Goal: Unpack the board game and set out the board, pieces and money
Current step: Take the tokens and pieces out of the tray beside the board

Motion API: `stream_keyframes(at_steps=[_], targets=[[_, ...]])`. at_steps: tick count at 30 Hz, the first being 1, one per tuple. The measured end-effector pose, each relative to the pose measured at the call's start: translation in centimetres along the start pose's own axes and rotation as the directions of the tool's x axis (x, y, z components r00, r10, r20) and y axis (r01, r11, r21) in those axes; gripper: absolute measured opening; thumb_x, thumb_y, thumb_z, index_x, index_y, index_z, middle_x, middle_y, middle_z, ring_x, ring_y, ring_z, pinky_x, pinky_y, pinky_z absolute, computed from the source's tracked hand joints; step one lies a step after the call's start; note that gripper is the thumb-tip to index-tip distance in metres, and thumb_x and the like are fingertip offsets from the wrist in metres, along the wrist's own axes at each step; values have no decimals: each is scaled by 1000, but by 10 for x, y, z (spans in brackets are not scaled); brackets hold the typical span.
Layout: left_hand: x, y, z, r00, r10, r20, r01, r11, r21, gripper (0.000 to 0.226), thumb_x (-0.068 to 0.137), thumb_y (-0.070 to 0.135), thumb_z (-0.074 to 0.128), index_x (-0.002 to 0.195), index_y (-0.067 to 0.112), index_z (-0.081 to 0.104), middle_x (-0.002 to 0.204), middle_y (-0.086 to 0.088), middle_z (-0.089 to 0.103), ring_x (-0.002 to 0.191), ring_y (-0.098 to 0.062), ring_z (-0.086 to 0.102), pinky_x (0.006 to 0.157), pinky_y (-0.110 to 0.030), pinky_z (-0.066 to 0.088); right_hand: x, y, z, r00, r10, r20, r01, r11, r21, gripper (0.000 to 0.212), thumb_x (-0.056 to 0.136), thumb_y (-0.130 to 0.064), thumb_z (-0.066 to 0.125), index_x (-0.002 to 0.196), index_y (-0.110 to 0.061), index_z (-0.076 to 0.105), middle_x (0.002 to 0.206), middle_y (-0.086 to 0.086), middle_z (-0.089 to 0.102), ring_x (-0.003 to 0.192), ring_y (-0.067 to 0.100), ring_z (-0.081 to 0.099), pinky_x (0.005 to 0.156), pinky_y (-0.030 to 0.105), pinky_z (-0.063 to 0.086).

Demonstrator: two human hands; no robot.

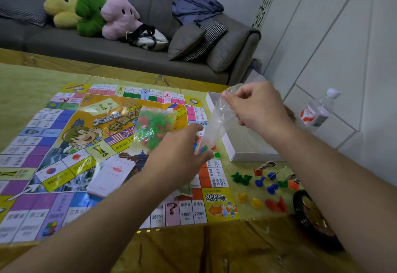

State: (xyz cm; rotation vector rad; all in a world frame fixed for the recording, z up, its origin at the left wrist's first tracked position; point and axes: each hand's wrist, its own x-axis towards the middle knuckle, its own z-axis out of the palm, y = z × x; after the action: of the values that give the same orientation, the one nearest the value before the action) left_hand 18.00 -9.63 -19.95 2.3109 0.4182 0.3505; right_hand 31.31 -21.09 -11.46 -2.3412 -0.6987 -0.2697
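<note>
R hand (pixel 256 109) pinches bag (pixel 217 122) top above board (pixel 53 143); L hand (pixel 182 154) grips its bottom. Best tip slow, w/ pieces (pixel 263 189) landing just right of board.

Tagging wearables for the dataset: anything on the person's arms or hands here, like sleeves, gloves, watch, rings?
Nothing visible. Both forearms are bare to the frame edge, with no sleeve showing. The left hand and right hand have no gloves, and neither wrist shows a watch or band. No rings can be seen on the visible fingers.
</note>
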Motion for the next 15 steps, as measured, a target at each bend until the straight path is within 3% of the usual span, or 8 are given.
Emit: stream_keyframes(at_steps=[2,4,8,12,15], targets=[[18,-1,6,1000,18,-15,-17,998,53,30,96,36,70,126,32,67,115,9,74,93,-13,70,81,-37,60,4,4,3,1000,2,8,-2,999,42,40,97,-44,73,69,-15,71,53,-2,64,40,6,58,53,25,48],[31,-5,8,997,28,-70,-20,994,105,10,99,25,67,102,26,77,95,4,78,76,-12,70,71,-31,58,9,9,5,1000,8,9,-9,997,76,41,96,-42,74,70,-11,71,54,3,65,40,8,59,53,28,51],[42,-5,8,992,44,-121,-37,997,64,10,93,27,75,87,21,80,75,8,74,60,-4,66,59,-25,54,21,19,8,1000,12,-19,-10,994,113,43,94,-43,75,67,-10,70,50,0,62,41,11,59,52,29,50],[50,-5,12,988,-24,-155,29,999,28,25,84,43,80,75,20,75,68,5,70,59,-11,68,60,-31,59,27,25,9,1000,-9,-27,11,996,91,44,94,-45,75,63,-14,70,49,-2,61,44,10,59,52,29,50],[53,-5,13,987,-36,-159,42,998,36,25,88,41,78,76,19,76,66,3,70,60,-14,68,58,-33,59,29,27,9,999,-21,-31,24,996,90,43,94,-47,74,66,-14,73,53,0,64,50,12,62,60,34,55]])
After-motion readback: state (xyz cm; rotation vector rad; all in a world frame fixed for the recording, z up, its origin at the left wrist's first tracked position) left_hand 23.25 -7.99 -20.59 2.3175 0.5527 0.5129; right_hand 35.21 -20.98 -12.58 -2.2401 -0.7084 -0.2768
